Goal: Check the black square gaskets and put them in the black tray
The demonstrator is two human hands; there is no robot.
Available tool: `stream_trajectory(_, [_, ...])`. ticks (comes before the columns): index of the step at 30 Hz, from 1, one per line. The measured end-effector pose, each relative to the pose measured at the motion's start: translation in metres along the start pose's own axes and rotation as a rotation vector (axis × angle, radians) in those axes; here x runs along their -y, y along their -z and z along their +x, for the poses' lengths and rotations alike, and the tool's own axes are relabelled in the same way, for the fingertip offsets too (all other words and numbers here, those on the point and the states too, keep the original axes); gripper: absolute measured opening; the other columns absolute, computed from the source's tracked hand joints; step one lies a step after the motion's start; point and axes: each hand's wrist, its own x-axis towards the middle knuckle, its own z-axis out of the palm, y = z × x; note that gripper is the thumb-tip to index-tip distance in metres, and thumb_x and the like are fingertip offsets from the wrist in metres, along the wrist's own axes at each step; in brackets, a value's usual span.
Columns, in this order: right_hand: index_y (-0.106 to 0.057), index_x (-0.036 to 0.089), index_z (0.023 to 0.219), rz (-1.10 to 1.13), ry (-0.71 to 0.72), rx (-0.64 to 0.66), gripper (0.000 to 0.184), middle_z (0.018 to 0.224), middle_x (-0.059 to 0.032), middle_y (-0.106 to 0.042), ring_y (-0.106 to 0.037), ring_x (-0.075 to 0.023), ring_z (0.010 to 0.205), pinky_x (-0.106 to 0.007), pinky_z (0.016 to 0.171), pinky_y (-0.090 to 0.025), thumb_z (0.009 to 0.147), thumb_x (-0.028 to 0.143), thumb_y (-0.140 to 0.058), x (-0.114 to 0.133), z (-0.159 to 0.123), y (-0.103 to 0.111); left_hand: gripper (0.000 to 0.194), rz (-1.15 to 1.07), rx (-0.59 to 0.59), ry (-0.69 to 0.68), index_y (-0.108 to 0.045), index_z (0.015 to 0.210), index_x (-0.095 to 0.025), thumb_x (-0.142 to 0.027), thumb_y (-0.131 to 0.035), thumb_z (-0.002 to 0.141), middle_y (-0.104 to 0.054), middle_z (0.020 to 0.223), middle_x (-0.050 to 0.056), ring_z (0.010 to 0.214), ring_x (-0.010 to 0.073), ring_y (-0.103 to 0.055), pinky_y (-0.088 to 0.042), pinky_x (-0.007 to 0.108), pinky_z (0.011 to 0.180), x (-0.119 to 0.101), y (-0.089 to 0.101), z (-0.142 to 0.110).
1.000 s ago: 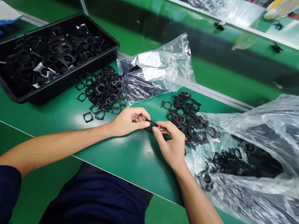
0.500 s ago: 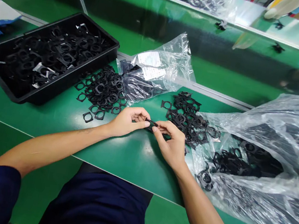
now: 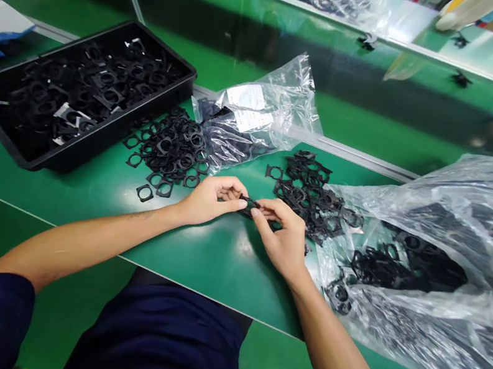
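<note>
The left hand (image 3: 210, 203) and right hand (image 3: 279, 238) pinch a small black gasket (image 3: 248, 203) together between their fingertips, over the glossy green workbench (image 3: 226, 250). Just beyond lies a loose heap of matte square-framed gaskets (image 3: 308, 195), between a crinkled clear polythene bag (image 3: 393, 322) and a black plastic tray (image 3: 113, 134).

Two hands (image 3: 212, 203) (image 3: 278, 237), one black frame (image 3: 248, 202)

The person's left hand (image 3: 210, 202) and right hand (image 3: 277, 239) mostly hide a small black plastic frame (image 3: 249, 202). Right of that frame, a large clear polythene bag (image 3: 456, 201) runs off the picture's edge, its film blurring the black parts (image 3: 402, 268) inside. Up and left of the frame, white paper labels (image 3: 246, 97) on a smaller clear polythene bag (image 3: 286, 100) are too small to read.
</note>
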Motion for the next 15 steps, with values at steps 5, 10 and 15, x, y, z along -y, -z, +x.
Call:
stream_trajectory(5, [-0.070, 0.021, 0.092, -0.005, -0.017, 0.002, 0.012, 0.083, -0.0033, -0.071, -0.068, -0.0154, 0.071, -0.029, 0.070, -0.062, 0.092, 0.032, -0.066, 0.0002, 0.0001, 0.0003, 0.028, -0.013, -0.016, -0.002, -0.068, 0.082, -0.014, -0.040, -0.079, 0.076, -0.062, 0.070, 0.000, 0.062, 0.0098, -0.057, -0.049, 0.022, 0.060, -0.0006, -0.0010, -0.0004])
stream_trajectory(10, [-0.070, 0.021, 0.092, 0.002, -0.020, 0.002, 0.012, 0.083, -0.0034, -0.071, -0.068, -0.0156, 0.071, -0.029, 0.070, -0.062, 0.092, 0.033, -0.066, -0.0002, 0.0002, 0.0002, 0.028, -0.019, -0.020, -0.013, -0.069, 0.084, -0.015, -0.039, -0.079, 0.075, -0.062, 0.070, -0.001, 0.062, 0.0095, -0.057, -0.050, 0.022, 0.061, -0.0010, -0.0011, -0.0005])
stream_trajectory(15, [-0.071, 0.021, 0.093, 0.013, -0.033, -0.007, 0.013, 0.085, -0.0039, -0.072, -0.069, -0.0158, 0.073, -0.030, 0.071, -0.063, 0.093, 0.034, -0.066, 0.0000, -0.0003, -0.0003, 0.027, 0.011, -0.031, -0.037, -0.069, 0.084, -0.015, -0.040, -0.078, 0.077, -0.063, 0.070, -0.001, 0.063, 0.0106, -0.059, -0.052, 0.022, 0.061, -0.0007, -0.0019, -0.0011])
